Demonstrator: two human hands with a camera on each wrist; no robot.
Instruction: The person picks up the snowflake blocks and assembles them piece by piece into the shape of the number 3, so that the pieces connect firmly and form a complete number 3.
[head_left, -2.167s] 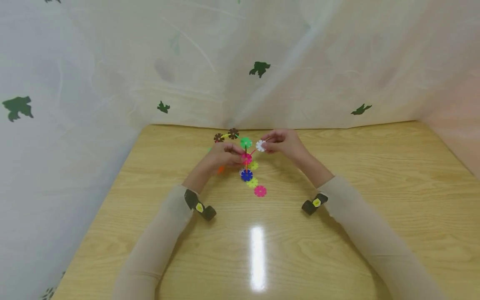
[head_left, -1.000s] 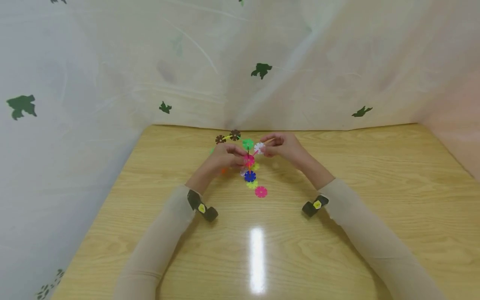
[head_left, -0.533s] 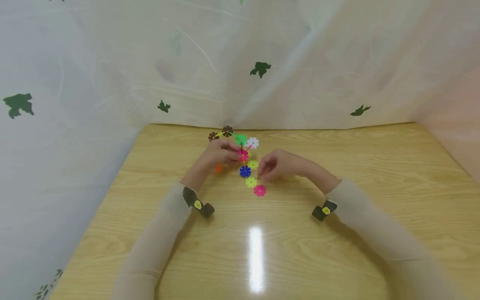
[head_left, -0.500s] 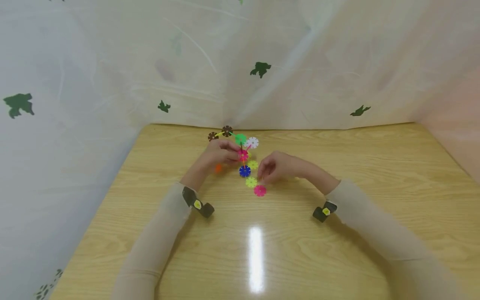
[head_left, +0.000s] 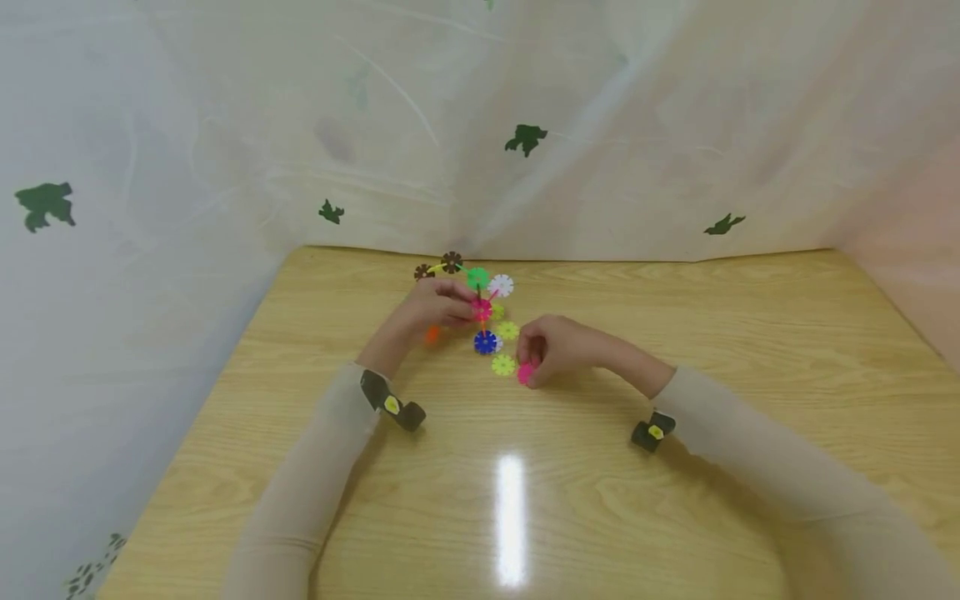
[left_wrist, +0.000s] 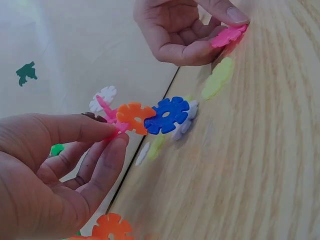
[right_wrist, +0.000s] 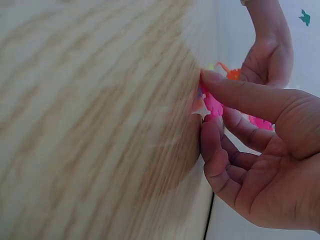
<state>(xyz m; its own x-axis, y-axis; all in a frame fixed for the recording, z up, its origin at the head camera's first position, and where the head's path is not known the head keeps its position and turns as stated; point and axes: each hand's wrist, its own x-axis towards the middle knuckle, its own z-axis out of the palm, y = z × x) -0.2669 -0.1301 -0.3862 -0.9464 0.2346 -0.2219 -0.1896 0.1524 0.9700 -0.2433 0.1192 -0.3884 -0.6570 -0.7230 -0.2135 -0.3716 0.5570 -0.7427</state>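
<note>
In the head view my left hand (head_left: 429, 310) holds a chain of interlocking notched plastic discs, pinching a pink disc (head_left: 482, 310) between thumb and index finger. From it an orange disc (left_wrist: 134, 117) leads to a blue disc (left_wrist: 168, 115) at the near end. Beyond the hand the chain runs through a green disc (head_left: 477, 278) and two brown discs (head_left: 452, 262). A white disc (head_left: 501, 286) branches off on a pink one. To the right, my right hand (head_left: 561, 346) pinches a separate pink disc (left_wrist: 229, 36) by its rim, low over the tabletop.
Loose yellow discs (head_left: 503, 365) lie on the wooden table (head_left: 637, 508) between the hands, with a pale one partly behind the blue disc. An orange disc (head_left: 433, 334) is below my left wrist. A pale curtain (head_left: 420, 125) with green bird shapes stands behind the table.
My right hand has let go of the white disc, now on the chain, come down toward me and taken hold of the loose pink disc. My left hand has moved slightly left with the chain.
</note>
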